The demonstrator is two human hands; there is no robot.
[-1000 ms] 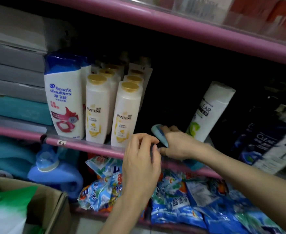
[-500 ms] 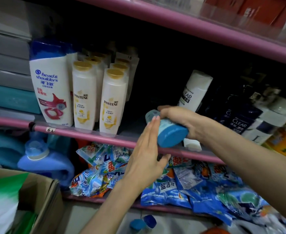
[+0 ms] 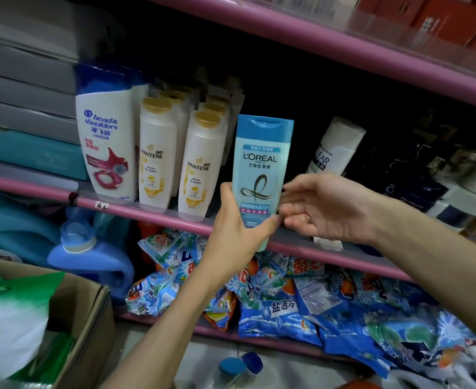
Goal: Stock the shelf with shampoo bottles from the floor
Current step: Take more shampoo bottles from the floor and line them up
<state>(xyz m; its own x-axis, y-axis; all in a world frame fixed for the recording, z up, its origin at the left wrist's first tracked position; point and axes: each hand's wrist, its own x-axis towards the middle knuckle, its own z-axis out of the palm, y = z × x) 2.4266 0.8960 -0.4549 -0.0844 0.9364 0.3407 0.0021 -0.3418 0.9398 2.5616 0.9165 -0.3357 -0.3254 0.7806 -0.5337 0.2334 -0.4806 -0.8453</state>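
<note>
1. While our left hand [image 3: 239,228] grips the bottle [image 3: 260,175] upright, label outward, it stands over the shelf [image 3: 152,213] gap at the Pantene's [image 3: 200,164] 3 o'clock.
2. Our right hand [image 3: 326,209] hovers alongside, fingers [image 3: 292,192] loosely spread, holding nothing.

Glossy plastic shampoo bottle [image 3: 260,169]

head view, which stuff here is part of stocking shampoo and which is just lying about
Part of the job:
- light blue L'Oreal shampoo bottle, upright
- left hand gripping it
- right hand beside it
- pink-edged shelf

Lying about:
- blue detergent packets
- brown cardboard box
- blue detergent jug
</note>
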